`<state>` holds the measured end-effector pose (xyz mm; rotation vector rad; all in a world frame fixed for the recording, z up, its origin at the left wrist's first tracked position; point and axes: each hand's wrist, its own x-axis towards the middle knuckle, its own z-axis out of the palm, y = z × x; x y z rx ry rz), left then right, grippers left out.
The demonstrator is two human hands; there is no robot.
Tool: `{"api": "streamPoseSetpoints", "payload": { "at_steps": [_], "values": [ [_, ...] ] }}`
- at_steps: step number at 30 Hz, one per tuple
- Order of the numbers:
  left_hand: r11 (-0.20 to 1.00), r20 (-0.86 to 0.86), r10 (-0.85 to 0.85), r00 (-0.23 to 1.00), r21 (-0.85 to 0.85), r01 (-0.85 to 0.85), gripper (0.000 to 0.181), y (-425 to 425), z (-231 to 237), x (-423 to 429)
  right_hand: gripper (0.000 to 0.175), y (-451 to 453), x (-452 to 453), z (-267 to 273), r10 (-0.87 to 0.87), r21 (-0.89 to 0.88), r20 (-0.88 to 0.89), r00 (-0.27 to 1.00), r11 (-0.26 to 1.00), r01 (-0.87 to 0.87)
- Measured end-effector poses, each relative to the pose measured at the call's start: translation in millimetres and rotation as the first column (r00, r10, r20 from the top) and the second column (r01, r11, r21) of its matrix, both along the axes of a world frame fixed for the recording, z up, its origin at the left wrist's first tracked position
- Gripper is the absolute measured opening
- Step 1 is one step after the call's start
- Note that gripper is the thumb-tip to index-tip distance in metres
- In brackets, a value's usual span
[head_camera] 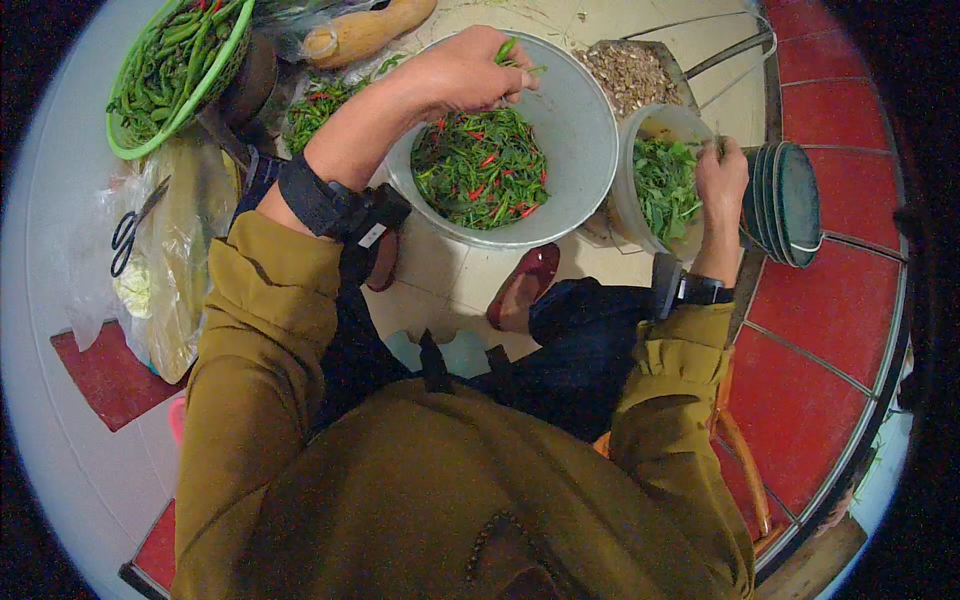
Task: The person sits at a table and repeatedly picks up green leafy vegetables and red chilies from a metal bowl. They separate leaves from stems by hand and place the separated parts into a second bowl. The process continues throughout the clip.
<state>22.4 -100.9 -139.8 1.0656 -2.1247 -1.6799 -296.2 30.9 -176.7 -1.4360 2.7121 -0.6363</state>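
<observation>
Over the back rim of a large metal basin (577, 172), my left hand (491, 71) has its fingers closed on a green chili pepper (506, 51). Red and green chili peppers (480, 172) with stems lie in a heap inside the basin. My right hand (721, 176) is at the right rim of a translucent plastic bucket (637, 127), its fingers pinched together; whether they hold something small is unclear. Green leaves and stems (666, 187) fill part of that bucket.
A green-rimmed basket (244, 45) of long green peppers stands at upper left. More chilies (322, 112) and a tan squash (367, 34) lie behind. Scissors (131, 225) rest on plastic bags at left. Dark stacked buckets (784, 202) stand right, near a container of dry chips (634, 75).
</observation>
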Motion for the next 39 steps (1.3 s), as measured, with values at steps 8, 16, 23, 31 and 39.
{"api": "streamPoseSetpoints", "payload": {
  "at_steps": [8,16,23,31,39],
  "values": [
    [0.965,0.165,-0.154,0.974,-0.188,0.184,0.026,-5,-15,-10,0.042,21,-2,-2,0.061,0.155,-0.149,0.987,0.987,-0.038],
    [0.950,0.151,-0.165,0.975,-0.240,0.198,0.030,-3,-11,-10,0.038,3,17,-1,0.178,-0.019,-0.171,0.969,0.983,-0.184],
    [0.954,-0.008,0.009,1.000,-0.299,-0.011,0.024,-10,24,5,0.030,-21,62,-8,0.306,0.007,-0.005,0.952,0.952,-0.306],
    [0.957,-0.094,0.082,0.992,-0.272,-0.105,0.025,-12,44,20,0.026,-54,126,-29,0.513,0.124,0.248,0.822,0.825,-0.552],
    [0.988,-0.169,0.062,0.984,-0.129,-0.084,0.029,-13,54,43,0.030,-85,188,-126,0.781,0.393,0.527,0.334,0.124,-0.911]
  ]
}}
